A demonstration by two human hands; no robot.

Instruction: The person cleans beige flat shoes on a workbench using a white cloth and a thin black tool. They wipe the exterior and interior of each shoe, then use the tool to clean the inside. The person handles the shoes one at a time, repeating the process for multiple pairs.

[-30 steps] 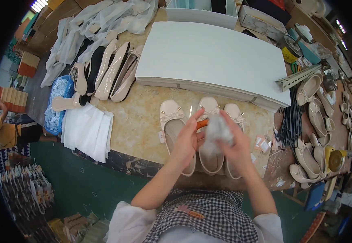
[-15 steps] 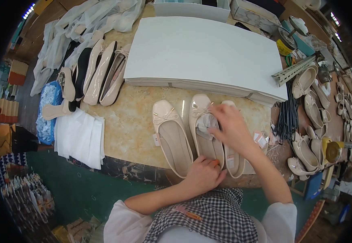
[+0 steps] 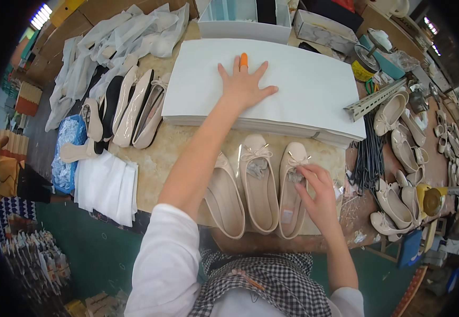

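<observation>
My left hand (image 3: pixel 243 87) lies flat with spread fingers on the tall stack of white paper sheets (image 3: pixel 303 74); one finger wears an orange finger cover (image 3: pixel 244 59). Three beige ballet flats with bows stand toe-away in front of the stack. The left flat (image 3: pixel 224 203) is partly covered by my left forearm. Crumpled tissue fills the toe of the middle flat (image 3: pixel 261 206). At the opening of the right flat (image 3: pixel 287 222), my right hand (image 3: pixel 316 193) has its thumb and fingertips apart beside another wad of crumpled tissue (image 3: pixel 294 176).
More beige flats (image 3: pixel 143 113) stand at the left, near a blue basket (image 3: pixel 63 153) and white tissue sheets (image 3: pixel 108 185). Several flats (image 3: pixel 396 203) lie at the right, past dark cords (image 3: pixel 366 158) and a perforated metal bar (image 3: pixel 375 99). A white box (image 3: pixel 245 29) sits behind the stack.
My left hand has left the middle flat's heel and now rests on the paper stack. My right hand has moved from the middle flat to the right one.
</observation>
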